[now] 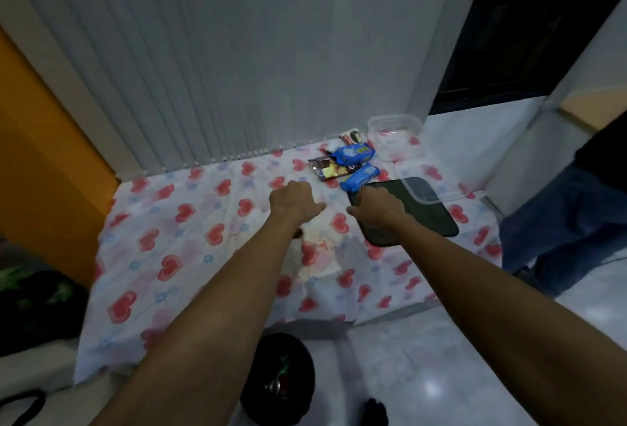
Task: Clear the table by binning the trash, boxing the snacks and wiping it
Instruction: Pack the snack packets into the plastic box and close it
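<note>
Several snack packets lie at the table's far right: two blue ones (354, 153) (360, 177), a dark brown one (326, 168) and small ones (350, 137) by the wall. A clear plastic box (395, 136) stands behind them, and its clear lid (424, 184) lies partly on a dark green cloth (424, 222). My left hand (294, 201) hovers over the heart-print tablecloth (190, 239), fingers curled, nothing visible in it. My right hand (375, 205) rests on the cloth's near left edge. A black bin (278, 378) with trash inside stands on the floor below the table's front edge.
A stained patch (315, 249) marks the tablecloth under my left forearm. A person in jeans (559, 222) stands at the right end of the table. A white slatted wall runs behind the table, an orange panel (40, 161) to the left. Dark bags (34, 307) sit lower left.
</note>
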`<state>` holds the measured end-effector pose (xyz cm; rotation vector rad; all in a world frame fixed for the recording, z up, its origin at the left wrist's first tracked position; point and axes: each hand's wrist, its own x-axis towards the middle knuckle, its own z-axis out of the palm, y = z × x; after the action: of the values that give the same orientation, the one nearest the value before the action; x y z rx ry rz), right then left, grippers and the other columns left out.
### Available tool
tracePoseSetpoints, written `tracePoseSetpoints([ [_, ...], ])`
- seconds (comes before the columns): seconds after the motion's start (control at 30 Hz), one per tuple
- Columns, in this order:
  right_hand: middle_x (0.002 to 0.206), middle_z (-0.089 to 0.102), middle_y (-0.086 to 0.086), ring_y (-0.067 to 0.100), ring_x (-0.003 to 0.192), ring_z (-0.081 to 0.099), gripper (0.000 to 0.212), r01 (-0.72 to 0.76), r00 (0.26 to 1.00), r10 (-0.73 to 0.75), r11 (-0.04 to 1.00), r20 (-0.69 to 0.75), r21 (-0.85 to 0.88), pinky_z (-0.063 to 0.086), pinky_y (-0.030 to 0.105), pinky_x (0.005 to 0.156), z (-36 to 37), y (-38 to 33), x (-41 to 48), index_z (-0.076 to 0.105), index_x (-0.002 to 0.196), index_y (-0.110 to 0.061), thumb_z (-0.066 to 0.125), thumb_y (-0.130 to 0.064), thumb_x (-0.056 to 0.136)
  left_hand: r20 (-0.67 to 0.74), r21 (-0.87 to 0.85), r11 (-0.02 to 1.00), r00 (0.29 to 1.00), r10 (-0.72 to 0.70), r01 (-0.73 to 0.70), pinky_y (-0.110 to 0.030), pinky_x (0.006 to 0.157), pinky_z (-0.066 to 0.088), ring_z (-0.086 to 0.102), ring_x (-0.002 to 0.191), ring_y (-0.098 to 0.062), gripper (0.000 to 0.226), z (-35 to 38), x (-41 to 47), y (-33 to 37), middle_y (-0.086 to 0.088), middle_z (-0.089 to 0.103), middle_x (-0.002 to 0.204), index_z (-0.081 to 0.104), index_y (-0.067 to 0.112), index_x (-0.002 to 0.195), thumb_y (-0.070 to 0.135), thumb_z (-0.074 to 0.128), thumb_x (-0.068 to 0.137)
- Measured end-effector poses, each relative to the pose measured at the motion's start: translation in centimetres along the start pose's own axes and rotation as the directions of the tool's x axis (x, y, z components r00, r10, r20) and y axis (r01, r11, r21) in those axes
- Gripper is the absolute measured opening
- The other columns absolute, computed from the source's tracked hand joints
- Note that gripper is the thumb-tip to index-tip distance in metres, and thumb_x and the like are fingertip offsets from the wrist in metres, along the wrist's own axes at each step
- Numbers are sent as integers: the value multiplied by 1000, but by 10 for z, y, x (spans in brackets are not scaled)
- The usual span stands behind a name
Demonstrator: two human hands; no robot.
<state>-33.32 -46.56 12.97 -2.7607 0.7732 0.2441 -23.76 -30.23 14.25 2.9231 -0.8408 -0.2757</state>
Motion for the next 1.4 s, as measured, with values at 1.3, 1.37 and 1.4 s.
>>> tracePoseSetpoints([
  [1.3,110,63,16,32,101,63,55,211,976,-212,977,52,27,57,45,85,23,119,428,54,123,-7,78,-27,78,219,-136,991,975,45,-16,-44,92,53,64,103,-27,75,134,367,120,-8,66,118,53,16,129,72,61,80],
  [1.37,120,61,17,35,108,60,63,285,957,-281,957,76,-50,54,46,91,27,114,443,51,129,-9,80,-29,77,246,-128,991,967,71,-40,-46,100,47,64,103,-27,75,145,373,119,-4,68,111,57,16,121,78,58,78],
  [1.4,125,59,15,36,113,58,66,315,947,-306,945,103,-89,52,47,94,29,112,449,49,132,-13,80,-31,76,250,-118,991,965,85,-57,-47,106,41,65,102,-26,74,151,374,119,-3,69,108,59,17,116,80,57,77],
])
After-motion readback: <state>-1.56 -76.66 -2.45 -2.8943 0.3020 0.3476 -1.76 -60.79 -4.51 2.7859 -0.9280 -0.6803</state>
